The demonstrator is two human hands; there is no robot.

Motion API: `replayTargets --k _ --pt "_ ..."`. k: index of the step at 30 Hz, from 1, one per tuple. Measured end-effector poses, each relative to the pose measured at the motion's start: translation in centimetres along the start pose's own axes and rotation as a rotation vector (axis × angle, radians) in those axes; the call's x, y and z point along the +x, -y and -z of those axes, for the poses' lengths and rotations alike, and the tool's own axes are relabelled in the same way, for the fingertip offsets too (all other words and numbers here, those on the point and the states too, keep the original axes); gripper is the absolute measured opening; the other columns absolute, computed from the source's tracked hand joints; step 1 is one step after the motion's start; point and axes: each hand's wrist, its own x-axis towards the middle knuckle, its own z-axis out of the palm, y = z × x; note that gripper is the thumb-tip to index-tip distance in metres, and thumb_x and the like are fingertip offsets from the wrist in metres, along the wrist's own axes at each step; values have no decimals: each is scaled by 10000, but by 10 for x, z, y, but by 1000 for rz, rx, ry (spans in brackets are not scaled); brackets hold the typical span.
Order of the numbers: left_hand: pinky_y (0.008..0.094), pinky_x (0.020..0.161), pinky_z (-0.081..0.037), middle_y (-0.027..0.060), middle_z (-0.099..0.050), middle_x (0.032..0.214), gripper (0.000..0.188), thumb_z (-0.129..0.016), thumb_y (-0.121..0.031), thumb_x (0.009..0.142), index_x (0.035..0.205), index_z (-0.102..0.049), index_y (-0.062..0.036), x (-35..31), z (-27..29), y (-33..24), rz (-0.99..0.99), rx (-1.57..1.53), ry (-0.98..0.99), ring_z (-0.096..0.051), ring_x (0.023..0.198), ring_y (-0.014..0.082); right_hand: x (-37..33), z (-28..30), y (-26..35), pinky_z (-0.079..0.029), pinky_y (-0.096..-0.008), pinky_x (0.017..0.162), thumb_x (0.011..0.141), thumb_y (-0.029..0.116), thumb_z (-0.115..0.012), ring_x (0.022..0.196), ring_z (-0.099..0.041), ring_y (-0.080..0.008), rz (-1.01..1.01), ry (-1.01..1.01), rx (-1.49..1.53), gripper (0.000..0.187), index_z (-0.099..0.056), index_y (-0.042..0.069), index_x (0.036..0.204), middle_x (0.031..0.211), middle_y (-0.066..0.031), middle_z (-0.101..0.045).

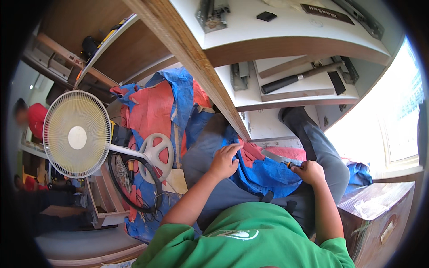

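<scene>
My right hand (pixel 311 172) is closed round the black-and-orange handle of a tool with a flat metal blade (pixel 273 156). The blade points left and away from me, over the blue and red sheeting between my knees; I cannot make out its exact kind. My left hand (pixel 225 161) is raised above my left thigh, fingers stretched and slightly apart, with nothing visible in it. Just beyond its fingertips is the lower end of the wooden cabinet edge (pixel 203 67). The white-lined cabinet shelf (pixel 250 41) curves above both hands.
A long tool with a black grip (pixel 280 83) lies in the lower compartment. On the left stands a white fan (pixel 77 137) with a round base (pixel 156 152), beside a coiled black hose (pixel 117 187). A wrapped box (pixel 375 203) stands right. Another person (pixel 36 118) is far left.
</scene>
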Motion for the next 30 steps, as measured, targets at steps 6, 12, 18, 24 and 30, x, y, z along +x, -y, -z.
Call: replayTargets --k 6,12,18,24,30 --pt "508 1201 -303 157 -530 1503 520 -674 -333 906 1360 -621 -86 -41 40 61 226 560 91 -453 1419 337 -2 0 1 -569 -440 772 820 662 -706 855 -729 -349 -12 38 -44 613 -774 53 840 841 -162 -744" --pt "455 1174 -372 227 -424 1571 819 -610 -600 920 1528 -458 -72 -77 73 120 810 131 16 -434 1438 389 -2 -1 2 -575 -422 807 801 683 -709 915 -738 -324 3 26 -46 605 -788 90 893 905 -138 -762" --pt "458 1164 -392 239 -373 1602 802 -547 -613 944 1552 -431 -104 -67 66 114 897 305 132 -427 1446 400 -2 -3 2 -564 -410 839 790 709 -704 954 -735 -310 -9 34 -28 640 -786 92 939 941 -133 -767" --pt "463 1161 -400 182 -334 1644 715 -584 -569 933 1493 -531 -128 -64 74 53 587 670 432 -436 1435 418 -5 -4 2 -566 -409 835 799 697 -702 947 -736 -306 -3 21 -51 621 -787 96 935 934 -129 -767" --pt "409 1077 -474 161 -622 1409 411 -590 -362 1004 1289 -677 -79 -56 42 21 215 -49 606 -623 1257 324 -1 -5 2 -570 -425 821 800 675 -712 927 -733 -329 -19 38 -46 621 -781 66 899 917 -151 -761"
